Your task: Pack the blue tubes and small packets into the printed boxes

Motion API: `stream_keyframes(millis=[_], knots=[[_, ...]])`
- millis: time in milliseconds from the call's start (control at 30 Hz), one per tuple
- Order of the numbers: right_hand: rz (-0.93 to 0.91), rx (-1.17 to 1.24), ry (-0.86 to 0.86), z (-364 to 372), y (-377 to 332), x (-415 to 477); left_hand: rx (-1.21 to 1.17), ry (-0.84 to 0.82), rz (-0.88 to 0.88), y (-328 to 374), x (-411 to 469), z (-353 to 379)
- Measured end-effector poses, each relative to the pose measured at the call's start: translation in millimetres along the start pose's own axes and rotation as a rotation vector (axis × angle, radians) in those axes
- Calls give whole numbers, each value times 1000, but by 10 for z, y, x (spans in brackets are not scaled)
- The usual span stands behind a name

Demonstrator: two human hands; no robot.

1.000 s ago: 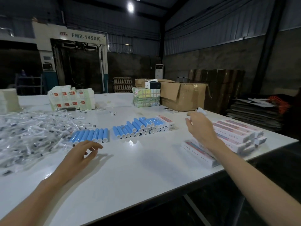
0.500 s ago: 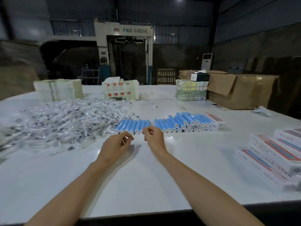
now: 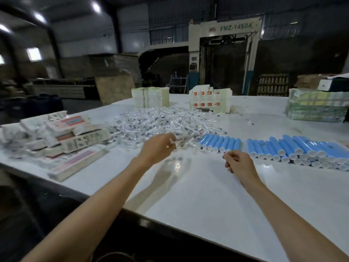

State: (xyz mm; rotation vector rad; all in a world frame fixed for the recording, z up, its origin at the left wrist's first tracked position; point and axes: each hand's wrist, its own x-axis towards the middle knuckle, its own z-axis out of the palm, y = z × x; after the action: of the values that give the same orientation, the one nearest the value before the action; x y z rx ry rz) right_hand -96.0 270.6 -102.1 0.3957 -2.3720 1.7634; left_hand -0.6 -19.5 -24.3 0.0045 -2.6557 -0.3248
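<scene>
The fingers [image 3: 168, 143] of the left hand [image 3: 157, 148] are pinched together on what looks like a small packet [image 3: 173, 141], right at the near edge of the heap of small packets [image 3: 162, 125]; motion blur hides the grip's detail. The right hand [image 3: 240, 164] hangs just above the worktop [image 3: 198, 195], near and to the right of the heap, its fingers curled into the palm with nothing visible in them.

Just right of the heap lies a short row of blue tubes [image 3: 220, 143], white caps toward the person, touching the heap's edge. Farther right of the heap is a larger stacked batch of tubes [image 3: 302, 150]. Left of the heap, the printed boxes [image 3: 66, 137] lie in a loose pile at the worktop's edge. Behind the heap stand two white stacks of folded cartons [image 3: 150, 97], one with orange marks [image 3: 209, 101], and well off to the heap's right a wrapped green-and-yellow bundle [image 3: 317, 107].
</scene>
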Motion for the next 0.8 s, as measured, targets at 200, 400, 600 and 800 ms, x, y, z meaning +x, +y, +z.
stream_keyframes(millis=[200,400,600,800], knots=[[-54,-23,-27,9,-12,-16,443,87,-311,-1189,-262,-696],[-75,-46,-33,9,-63,-49,552,51,-449,-1716,-749,-1054],[-73,-52,-38,6,-92,-56,700,-194,-595,-1797,-1006,-788],[-67,-62,-32,-13,-105,-77,785,-104,-485,-1797,-1028,-745]])
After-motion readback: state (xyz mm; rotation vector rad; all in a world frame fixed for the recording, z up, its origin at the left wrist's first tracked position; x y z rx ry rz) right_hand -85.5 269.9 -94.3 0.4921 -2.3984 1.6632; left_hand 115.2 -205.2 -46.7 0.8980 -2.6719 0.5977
